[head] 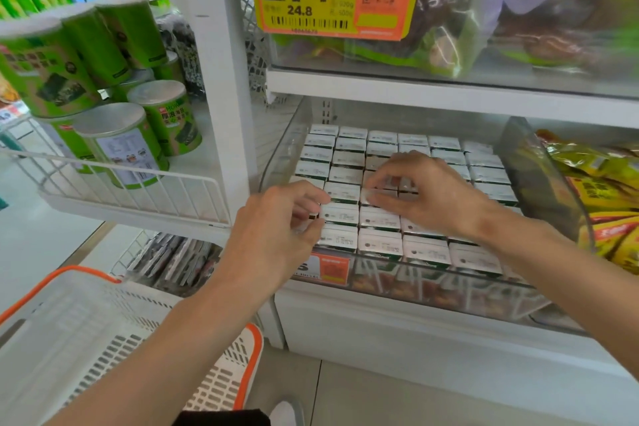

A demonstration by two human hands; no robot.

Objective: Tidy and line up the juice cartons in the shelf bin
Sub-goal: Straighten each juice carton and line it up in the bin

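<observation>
White shelving [224,79] carries a clear bin [280,149] on its middle level, with green cans [155,121] in a wire rack to the left and a basket [69,339] on the floor side below. Cartons [345,162] stand in rows inside the bin. The left hand [276,221] grips a front-left carton, and the right hand [428,190] pinches a central one.

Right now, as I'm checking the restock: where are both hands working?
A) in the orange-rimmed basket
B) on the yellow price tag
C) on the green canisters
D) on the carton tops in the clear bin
D: the left hand and right hand both pinch juice cartons inside the clear bin.
</observation>
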